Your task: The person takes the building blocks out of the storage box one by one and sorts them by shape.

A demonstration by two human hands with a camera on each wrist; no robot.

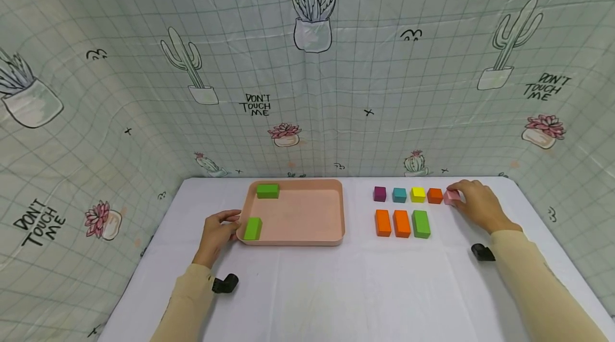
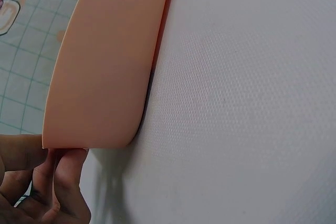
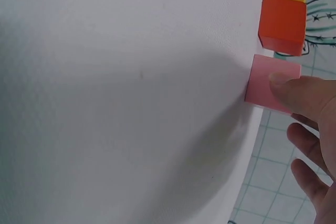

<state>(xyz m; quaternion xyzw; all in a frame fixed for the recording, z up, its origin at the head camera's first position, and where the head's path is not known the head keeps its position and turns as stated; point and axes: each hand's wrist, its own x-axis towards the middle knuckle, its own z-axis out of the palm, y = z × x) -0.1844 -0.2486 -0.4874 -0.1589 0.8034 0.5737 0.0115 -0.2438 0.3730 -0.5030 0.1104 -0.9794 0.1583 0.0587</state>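
Note:
My right hand (image 1: 482, 207) is at the far right end of a row of small cubes. Its thumb lies against the near face of a pink cube (image 3: 265, 85), with the index finger mostly hidden behind it, so the cube is pinched. At the left, my left hand (image 1: 217, 235) grips the left end of a shallow peach tray (image 1: 307, 242); thumb and bent fingers (image 2: 71, 177) meet its wall in the left wrist view. Inside the tray lie two green blocks, one green block (image 1: 267, 191) at the back left and another green block (image 1: 252, 229) at the front left.
Left of the pink cube stand an orange-red cube (image 1: 434, 196), a yellow cube (image 1: 417, 195), a teal cube (image 1: 399, 195) and a purple cube (image 1: 379, 193). Nearer me lie two orange blocks (image 1: 383, 223) and a green block (image 1: 421, 224). A patterned cloth (image 1: 336, 86) rises behind the white table (image 1: 365, 288).

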